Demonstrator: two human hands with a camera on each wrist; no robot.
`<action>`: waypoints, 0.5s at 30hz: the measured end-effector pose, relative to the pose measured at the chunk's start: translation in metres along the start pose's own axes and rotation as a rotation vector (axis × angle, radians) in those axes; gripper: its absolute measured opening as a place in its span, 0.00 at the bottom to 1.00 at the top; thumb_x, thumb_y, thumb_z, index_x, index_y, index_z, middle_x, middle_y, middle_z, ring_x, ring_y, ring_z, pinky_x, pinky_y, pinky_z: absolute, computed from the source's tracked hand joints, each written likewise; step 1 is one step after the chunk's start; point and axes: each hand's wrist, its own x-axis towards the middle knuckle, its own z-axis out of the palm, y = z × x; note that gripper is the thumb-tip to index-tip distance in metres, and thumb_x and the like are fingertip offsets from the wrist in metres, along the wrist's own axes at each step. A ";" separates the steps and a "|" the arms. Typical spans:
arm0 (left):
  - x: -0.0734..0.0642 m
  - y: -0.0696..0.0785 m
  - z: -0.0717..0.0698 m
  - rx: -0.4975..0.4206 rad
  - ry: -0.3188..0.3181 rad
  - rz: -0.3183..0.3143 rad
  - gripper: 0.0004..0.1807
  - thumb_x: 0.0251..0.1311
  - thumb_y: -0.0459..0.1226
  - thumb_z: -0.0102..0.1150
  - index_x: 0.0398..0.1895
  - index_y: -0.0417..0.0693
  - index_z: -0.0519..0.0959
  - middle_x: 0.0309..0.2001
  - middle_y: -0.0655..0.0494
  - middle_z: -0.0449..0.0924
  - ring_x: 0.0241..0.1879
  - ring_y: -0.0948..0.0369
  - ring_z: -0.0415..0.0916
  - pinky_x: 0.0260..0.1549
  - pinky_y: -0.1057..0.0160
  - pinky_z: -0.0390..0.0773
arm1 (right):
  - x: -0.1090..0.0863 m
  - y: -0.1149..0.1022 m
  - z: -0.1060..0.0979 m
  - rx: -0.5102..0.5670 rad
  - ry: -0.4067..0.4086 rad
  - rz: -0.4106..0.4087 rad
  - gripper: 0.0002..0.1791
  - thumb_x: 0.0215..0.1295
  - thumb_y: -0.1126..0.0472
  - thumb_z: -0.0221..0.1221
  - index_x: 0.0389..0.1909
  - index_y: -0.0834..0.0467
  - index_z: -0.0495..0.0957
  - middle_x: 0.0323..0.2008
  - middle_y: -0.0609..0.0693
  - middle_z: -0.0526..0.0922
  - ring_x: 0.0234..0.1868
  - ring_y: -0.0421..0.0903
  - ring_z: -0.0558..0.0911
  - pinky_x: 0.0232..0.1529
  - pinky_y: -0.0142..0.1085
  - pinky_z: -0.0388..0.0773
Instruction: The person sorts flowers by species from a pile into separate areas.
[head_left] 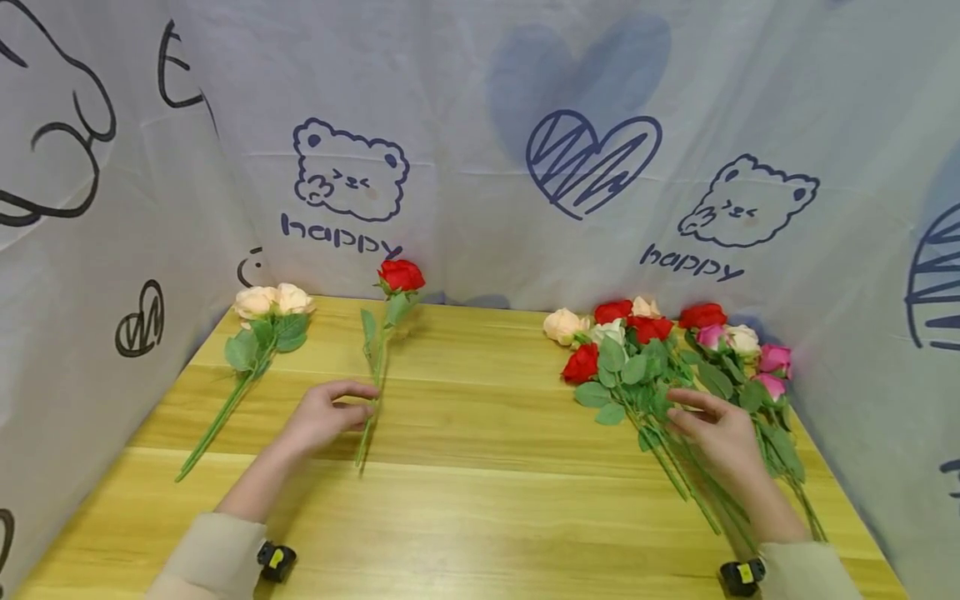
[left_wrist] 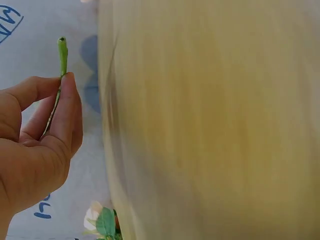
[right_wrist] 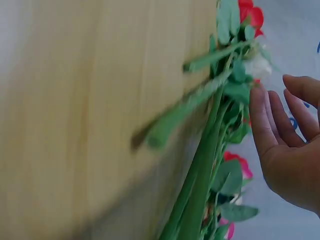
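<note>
In the head view my left hand [head_left: 327, 414] pinches the stem of a red rose [head_left: 401, 275] between thumb and fingers, its bloom pointing to the back of the table. The left wrist view shows the cut stem end [left_wrist: 62, 52] poking out past the fingertips. At the right, my right hand [head_left: 718, 433] hovers over a pile of roses with red, cream, white and pink blooms. Its fingers are loosely bent and hold nothing, as the right wrist view shows the hand [right_wrist: 287, 145] beside the green stems [right_wrist: 200, 185] and leaves.
Two cream roses [head_left: 273, 302] lie at the table's left with stems toward the front. The wooden table [head_left: 480, 467] backs onto a white cloth [head_left: 465, 100] with printed bears and hearts. Another cloth wall stands at each side.
</note>
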 end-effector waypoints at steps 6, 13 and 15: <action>0.002 -0.007 -0.005 0.001 -0.046 -0.027 0.20 0.70 0.26 0.60 0.63 0.27 0.76 0.64 0.28 0.73 0.50 0.48 0.85 0.49 0.55 0.87 | 0.001 0.006 -0.012 -0.129 -0.049 0.054 0.32 0.75 0.48 0.63 0.72 0.60 0.73 0.61 0.62 0.81 0.47 0.42 0.87 0.46 0.33 0.84; 0.007 -0.014 -0.005 0.044 -0.066 -0.043 0.19 0.69 0.24 0.59 0.61 0.26 0.77 0.60 0.30 0.77 0.46 0.52 0.85 0.46 0.57 0.87 | 0.006 0.013 -0.011 -0.153 -0.092 0.065 0.31 0.76 0.52 0.62 0.72 0.63 0.72 0.68 0.66 0.75 0.47 0.37 0.84 0.46 0.33 0.84; 0.008 -0.014 -0.005 0.046 -0.067 -0.047 0.19 0.68 0.24 0.60 0.61 0.26 0.77 0.59 0.30 0.77 0.47 0.52 0.85 0.46 0.57 0.87 | 0.009 0.015 -0.009 -0.157 -0.105 0.048 0.30 0.76 0.53 0.63 0.72 0.64 0.72 0.68 0.66 0.75 0.46 0.37 0.84 0.45 0.34 0.84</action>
